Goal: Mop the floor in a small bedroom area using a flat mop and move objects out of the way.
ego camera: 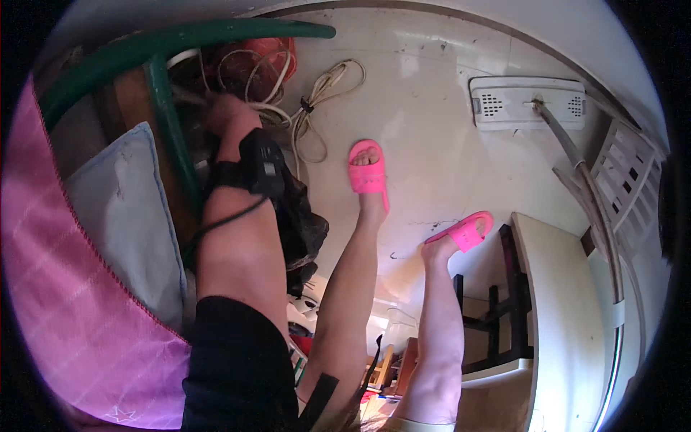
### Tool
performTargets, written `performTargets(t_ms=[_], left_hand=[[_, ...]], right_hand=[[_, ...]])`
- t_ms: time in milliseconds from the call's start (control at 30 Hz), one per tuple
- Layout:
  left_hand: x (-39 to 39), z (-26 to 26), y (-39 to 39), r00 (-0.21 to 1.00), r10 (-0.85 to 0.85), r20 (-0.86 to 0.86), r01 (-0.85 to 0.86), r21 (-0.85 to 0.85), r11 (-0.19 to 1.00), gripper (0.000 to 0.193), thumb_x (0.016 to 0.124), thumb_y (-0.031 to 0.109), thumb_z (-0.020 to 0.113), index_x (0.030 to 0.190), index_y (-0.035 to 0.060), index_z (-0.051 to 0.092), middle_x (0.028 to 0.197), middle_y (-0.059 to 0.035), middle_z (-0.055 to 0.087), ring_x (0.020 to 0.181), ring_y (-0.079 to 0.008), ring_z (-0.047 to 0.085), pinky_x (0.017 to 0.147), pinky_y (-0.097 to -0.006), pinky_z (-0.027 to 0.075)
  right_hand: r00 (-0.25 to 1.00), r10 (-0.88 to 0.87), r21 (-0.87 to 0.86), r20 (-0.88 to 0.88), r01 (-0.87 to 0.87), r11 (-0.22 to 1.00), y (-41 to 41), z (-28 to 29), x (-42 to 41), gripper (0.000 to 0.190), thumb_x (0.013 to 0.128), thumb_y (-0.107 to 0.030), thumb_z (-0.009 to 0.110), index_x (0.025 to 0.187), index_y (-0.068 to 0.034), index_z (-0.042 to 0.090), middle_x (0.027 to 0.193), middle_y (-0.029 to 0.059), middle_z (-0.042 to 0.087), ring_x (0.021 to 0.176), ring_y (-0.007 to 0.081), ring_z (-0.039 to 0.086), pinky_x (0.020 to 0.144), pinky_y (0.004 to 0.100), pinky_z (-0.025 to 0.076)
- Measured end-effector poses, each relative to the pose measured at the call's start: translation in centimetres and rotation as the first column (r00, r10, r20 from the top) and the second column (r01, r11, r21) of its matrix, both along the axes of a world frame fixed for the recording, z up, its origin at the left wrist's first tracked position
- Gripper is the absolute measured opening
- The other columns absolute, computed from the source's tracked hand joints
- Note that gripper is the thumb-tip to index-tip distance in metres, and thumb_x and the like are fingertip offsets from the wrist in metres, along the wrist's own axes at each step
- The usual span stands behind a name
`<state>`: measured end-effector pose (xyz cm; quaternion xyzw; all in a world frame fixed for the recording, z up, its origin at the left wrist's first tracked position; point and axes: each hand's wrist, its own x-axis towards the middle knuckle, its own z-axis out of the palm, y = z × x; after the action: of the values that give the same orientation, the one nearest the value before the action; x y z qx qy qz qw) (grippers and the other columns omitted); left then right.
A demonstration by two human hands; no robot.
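My left hand (229, 112) reaches forward beside a green tubular metal frame (170, 124). It is blurred and in shadow, and its fingers are mostly hidden, so I cannot tell whether they hold anything. Close by it are tangled pale cables (278, 81) and a red plastic bag (272, 51). A black strapped device (262, 164) with a cord sits on my left wrist and forearm. Right of the hand, a white cable (324, 89) lies bundled on the floor with a black tie. Below the hand is a crumpled black plastic bag (302, 221), partly behind my forearm. My right hand is out of view.
A white cushion with blue edging (132, 221) and pink fabric (97, 302) lie at left. My feet wear pink slippers (368, 175) on the pale floor (426, 146). At right are a flat mop (526, 102), a white plastic rack (629, 173) and a pale wooden panel (564, 302) beside black legs.
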<state>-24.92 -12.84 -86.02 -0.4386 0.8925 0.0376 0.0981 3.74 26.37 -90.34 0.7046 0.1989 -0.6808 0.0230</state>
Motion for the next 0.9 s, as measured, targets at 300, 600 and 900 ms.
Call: performTargets(t_ms=[300,600,900], left_hand=[[-0.3,2.2,0.8,0.849,-0.166,0.502,0.299,-0.197,0.934,0.034,0.081,0.023,0.053,0.108,0.0034,0.058,0.109,-0.0158,0.059,0.093,-0.0326,0.060,0.077,-0.0408,0.050],[1.0,0.8,-3.7,0.985,-0.129,0.114,0.160,-0.342,0.926,0.034,0.081,0.021,0.054,0.108,0.0007,0.054,0.107,-0.0246,0.055,0.101,-0.0349,0.055,0.081,-0.0426,0.045],[-4.9,2.8,10.6,0.632,-0.775,0.020,0.741,-0.309,0.596,0.037,0.069,0.020,0.063,0.100,0.0008,0.054,0.107,-0.0201,0.050,0.107,-0.0359,0.045,0.094,-0.0528,0.030]], right_hand=[[0.996,0.082,0.043,0.029,-0.084,0.996,-0.5,0.4,-0.6,0.073,0.078,-0.065,0.044,0.129,-0.012,0.036,0.130,0.0035,0.039,0.121,0.0209,0.035,0.103,0.0405,0.027],[0.996,0.092,0.051,0.008,-0.093,0.994,-0.7,-0.4,-0.1,0.075,0.079,-0.064,0.044,0.131,-0.011,0.033,0.131,0.0037,0.037,0.122,0.0205,0.034,0.104,0.0389,0.025],[0.996,0.074,0.084,-0.042,-0.070,0.994,-0.2,-0.7,0.0,0.076,0.080,-0.064,0.044,0.133,-0.011,0.030,0.133,0.0039,0.036,0.123,0.0201,0.033,0.105,0.0372,0.024]])
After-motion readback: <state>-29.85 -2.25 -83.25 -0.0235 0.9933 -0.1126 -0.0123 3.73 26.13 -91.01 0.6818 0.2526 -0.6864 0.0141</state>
